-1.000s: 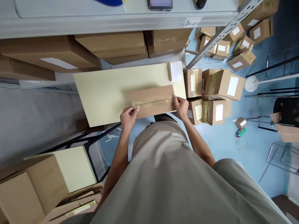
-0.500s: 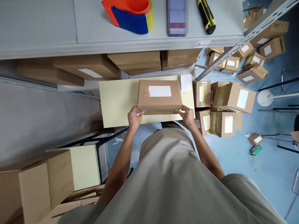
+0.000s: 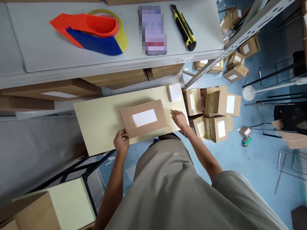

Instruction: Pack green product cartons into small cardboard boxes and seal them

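A brown cardboard box (image 3: 153,127) with a white label (image 3: 144,117) lies at a slight angle on the pale yellow table (image 3: 96,121). My left hand (image 3: 121,141) has its fingers curled around the box's near left corner. To the right of the box, my right hand (image 3: 178,118) hovers apart from it, open with fingers stretched out and nothing in them. Just beyond that hand, a stack of white labels (image 3: 175,92) sits at the table's far right corner.
On the grey shelf (image 3: 96,68) above lie a tape dispenser (image 3: 96,41), a pixelated phone-like item (image 3: 153,30) and a black-and-yellow utility knife (image 3: 184,28). Taped boxes (image 3: 217,129) are stacked right of the table. A metal post (image 3: 203,73) rises beside it. Bottom left stands an open carton (image 3: 35,210).
My right hand has let go of the box and opened to its right. The box has turned, its right end now farther away. My view has shifted right.
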The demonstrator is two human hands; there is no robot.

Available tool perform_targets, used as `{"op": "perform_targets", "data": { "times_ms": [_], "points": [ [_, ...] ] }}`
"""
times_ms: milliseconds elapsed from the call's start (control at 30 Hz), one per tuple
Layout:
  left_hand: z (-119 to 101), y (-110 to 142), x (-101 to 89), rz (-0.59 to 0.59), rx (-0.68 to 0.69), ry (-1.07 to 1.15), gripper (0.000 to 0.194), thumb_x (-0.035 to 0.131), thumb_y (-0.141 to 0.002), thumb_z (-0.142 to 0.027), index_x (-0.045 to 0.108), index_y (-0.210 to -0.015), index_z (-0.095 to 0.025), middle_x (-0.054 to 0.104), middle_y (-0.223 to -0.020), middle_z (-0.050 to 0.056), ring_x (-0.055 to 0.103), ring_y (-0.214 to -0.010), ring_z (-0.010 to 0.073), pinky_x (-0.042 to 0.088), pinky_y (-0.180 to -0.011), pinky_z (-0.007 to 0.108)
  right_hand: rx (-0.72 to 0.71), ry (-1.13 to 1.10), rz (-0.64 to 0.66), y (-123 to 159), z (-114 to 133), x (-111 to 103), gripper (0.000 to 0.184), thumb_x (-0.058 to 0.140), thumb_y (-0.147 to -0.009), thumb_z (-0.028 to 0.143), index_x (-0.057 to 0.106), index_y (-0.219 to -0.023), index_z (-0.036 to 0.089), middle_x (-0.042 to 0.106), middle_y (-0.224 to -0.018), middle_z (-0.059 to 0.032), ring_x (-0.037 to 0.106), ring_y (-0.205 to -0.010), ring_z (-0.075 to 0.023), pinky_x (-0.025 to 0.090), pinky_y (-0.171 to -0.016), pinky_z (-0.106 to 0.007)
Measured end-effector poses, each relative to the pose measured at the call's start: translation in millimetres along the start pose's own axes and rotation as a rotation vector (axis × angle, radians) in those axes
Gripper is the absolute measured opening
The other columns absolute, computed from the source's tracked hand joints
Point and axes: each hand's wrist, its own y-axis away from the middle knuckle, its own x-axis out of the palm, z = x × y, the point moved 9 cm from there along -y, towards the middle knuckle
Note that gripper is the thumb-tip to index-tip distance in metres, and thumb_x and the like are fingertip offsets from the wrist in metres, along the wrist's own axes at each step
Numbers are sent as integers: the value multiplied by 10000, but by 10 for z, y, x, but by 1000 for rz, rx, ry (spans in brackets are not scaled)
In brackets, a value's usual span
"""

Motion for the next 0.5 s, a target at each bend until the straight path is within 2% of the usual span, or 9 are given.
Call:
{"op": "perform_targets", "data": {
  "times_ms": [100, 200, 267, 367, 500],
  "points": [
    [-242, -210, -261, -129, 95, 67, 377, 544, -884, -69, 699, -1211, -177, 822, -1228, 133, 816, -1156, 258, 633, -1071, 395, 21, 48, -83, -450, -322, -375, 448, 584, -1085, 66, 739, -1502, 124, 585, -1724, -160, 547, -1634, -345, 503, -1316, -587],
    [-705, -428, -377, -182, 235, 91, 360, 561, -944, -96, 711, -1266, -152, 800, -1303, 180, 801, -1205, 294, 628, -1113, 450, -44, 91, -41, -893, -491, -513, 494, 643, -1052, 67, 687, -1544, 86, 506, -1781, -189, 469, -1687, -362, 485, -1334, -598],
    [-1088, -538, -345, -153, 327, 108, 351, 576, -965, -104, 720, -1280, -164, 794, -1306, 175, 786, -1230, 312, 615, -1141, 478, -93, 121, 29, -1105, -537, -490, 529, 702, -1026, 83, 667, -1554, 72, 474, -1804, -198, 445, -1699, -366, 482, -1342, -583],
    [-1643, -593, -204, -71, 418, 125, 345, 586, -987, -106, 727, -1285, -207, 787, -1319, 147, 755, -1289, 317, 578, -1191, 496, -139, 162, 127, -1279, -563, -418, 593, 771, -1013, 122, 639, -1590, 81, 453, -1821, -197, 445, -1699, -356, 475, -1353, -552],
    [-2172, -486, 89, 62, 494, 91, 306, 591, -1038, -171, 733, -1301, -234, 786, -1359, 123, 734, -1318, 306, 549, -1202, 473, -157, 206, 206, -1346, -580, -393, 565, 797, -1043, 205, 669, -1588, 130, 443, -1829, -188, 520, -1653, -364, 499, -1330, -544]
  ]
}}
